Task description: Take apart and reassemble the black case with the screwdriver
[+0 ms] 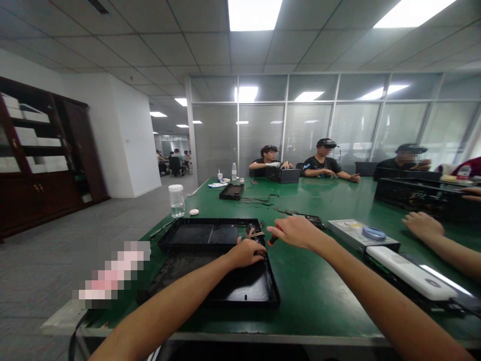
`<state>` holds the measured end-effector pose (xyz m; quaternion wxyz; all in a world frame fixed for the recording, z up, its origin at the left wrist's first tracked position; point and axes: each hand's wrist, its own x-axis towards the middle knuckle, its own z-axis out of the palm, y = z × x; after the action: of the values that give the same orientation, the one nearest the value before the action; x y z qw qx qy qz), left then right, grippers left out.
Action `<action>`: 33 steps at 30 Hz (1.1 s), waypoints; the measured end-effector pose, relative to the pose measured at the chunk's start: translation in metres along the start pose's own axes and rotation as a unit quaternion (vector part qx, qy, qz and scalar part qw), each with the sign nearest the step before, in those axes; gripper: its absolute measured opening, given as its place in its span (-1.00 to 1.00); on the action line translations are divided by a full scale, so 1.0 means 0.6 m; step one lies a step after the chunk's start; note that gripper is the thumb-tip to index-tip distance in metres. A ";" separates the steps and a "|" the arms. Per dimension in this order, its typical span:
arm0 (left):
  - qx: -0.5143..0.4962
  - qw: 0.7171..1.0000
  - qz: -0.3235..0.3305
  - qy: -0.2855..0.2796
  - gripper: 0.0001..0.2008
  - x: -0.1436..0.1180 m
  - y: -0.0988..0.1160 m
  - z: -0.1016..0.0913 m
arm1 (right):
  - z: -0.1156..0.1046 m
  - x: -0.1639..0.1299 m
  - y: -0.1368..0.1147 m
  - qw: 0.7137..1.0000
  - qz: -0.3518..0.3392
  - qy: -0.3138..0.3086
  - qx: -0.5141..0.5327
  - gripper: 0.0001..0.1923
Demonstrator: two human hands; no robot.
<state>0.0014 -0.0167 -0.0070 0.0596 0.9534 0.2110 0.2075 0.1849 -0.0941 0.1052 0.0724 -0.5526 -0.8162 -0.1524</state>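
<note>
A black plastic case (255,291) lies opened out on the green table before me, its two shallow halves front and back. My right hand (296,231) is wrapped round a screwdriver (274,237) with a red and black handle, slanting down toward the case's right edge. By the screwdriver's tip, my left hand (246,252) has its fingers curled together at that same edge; what they pinch is hidden. Just behind my left hand, striped ribbon wires (255,233) rise from the rear half (195,234) of the case.
A clear jar (176,201) and a white oval object (194,212) stand beyond the case. To the right are a grey metal box (347,231), blue tape roll (374,233) and long white device (409,273). A neighbour's hand (424,225) rests nearby. Several people sit opposite.
</note>
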 end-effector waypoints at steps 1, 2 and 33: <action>0.001 1.000 0.002 0.002 -0.83 -0.001 -0.001 0.000 | 0.000 0.003 -0.005 1.000 0.016 0.009 -0.023 -0.46; 0.002 1.000 0.004 0.003 -0.84 -0.002 -0.002 0.000 | 0.001 0.007 -0.009 0.999 0.023 0.018 -0.036 -0.46; 0.219 0.972 0.089 0.000 -0.72 -0.011 0.013 -0.082 | 0.140 -0.066 0.010 0.858 -0.015 0.095 0.504 -0.80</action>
<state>-0.0220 -0.0253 0.0366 -0.1690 0.9582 0.1659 0.1607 0.2098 -0.0995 0.0157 0.4163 -0.4107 -0.7787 0.2272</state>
